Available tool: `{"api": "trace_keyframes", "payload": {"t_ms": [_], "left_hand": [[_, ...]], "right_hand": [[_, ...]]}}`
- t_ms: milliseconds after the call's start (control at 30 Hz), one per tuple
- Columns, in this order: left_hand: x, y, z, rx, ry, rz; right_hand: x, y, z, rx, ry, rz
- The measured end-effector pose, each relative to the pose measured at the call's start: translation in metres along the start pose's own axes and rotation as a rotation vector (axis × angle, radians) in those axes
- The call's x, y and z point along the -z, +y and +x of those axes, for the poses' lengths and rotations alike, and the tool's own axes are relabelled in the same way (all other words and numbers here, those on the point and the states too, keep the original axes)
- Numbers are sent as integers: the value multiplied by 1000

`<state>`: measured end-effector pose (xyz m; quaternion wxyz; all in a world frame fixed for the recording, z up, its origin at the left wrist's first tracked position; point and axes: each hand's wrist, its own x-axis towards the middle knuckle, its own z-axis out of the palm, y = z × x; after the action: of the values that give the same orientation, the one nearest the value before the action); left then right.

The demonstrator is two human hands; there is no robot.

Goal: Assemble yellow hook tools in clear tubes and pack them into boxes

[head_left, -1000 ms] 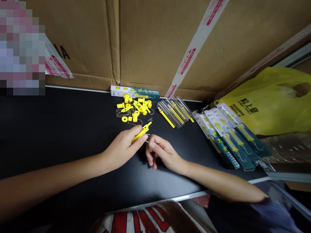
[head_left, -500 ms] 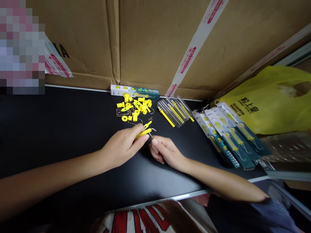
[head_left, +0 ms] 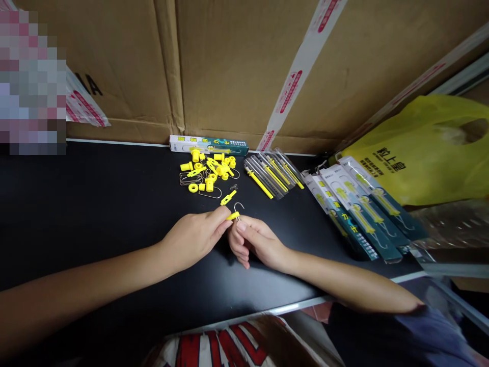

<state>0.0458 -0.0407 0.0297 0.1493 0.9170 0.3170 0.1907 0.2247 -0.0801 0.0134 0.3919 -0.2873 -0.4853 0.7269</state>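
Observation:
Between thumb and fingers, my left hand (head_left: 198, 232) pinches a yellow plastic rod (head_left: 233, 216), mostly hidden in the grip. A metal wire hook (head_left: 239, 206) passes by the rod's tip, its curved end pointing up. My right hand (head_left: 262, 239) is closed on the lower part of this hook, fingertips touching close to the rod. Just beyond the hands lie a flat yellow slotted piece (head_left: 228, 198) and a small spring (head_left: 234, 187). Farther back is a pile of yellow plastic caps and rings (head_left: 210, 181) mixed with wire hooks.
Clear tubes with yellow rods (head_left: 273, 176) lie right of the pile. Behind it, a spring scale box (head_left: 208, 145) rests against a large carton (head_left: 237, 66). Several packaged scales (head_left: 355, 209) and a yellow bag (head_left: 424, 153) occupy the right side. A blurred-out patch covers the upper left.
The hook has turned so its curve points up, and the yellow rod shows less beyond my left hand. My right hand has shifted slightly left, closer to the rod.

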Motion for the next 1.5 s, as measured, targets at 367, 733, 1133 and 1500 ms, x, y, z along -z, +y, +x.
{"api": "trace_keyframes", "payload": {"t_ms": [367,733,1133,1500], "left_hand": [[-3,1,-1,45,12,85],[-4,2,-3,25,38,80],[-8,3,-3,139,-81,13],[-8,4,-4,112,-13,-11]], "right_hand": [[-3,-3,-2,23,47,35],[-3,0,-1,24,25,46],[-5,1,1,3,45,-10],[-5,0,1,0,70,44]]}}
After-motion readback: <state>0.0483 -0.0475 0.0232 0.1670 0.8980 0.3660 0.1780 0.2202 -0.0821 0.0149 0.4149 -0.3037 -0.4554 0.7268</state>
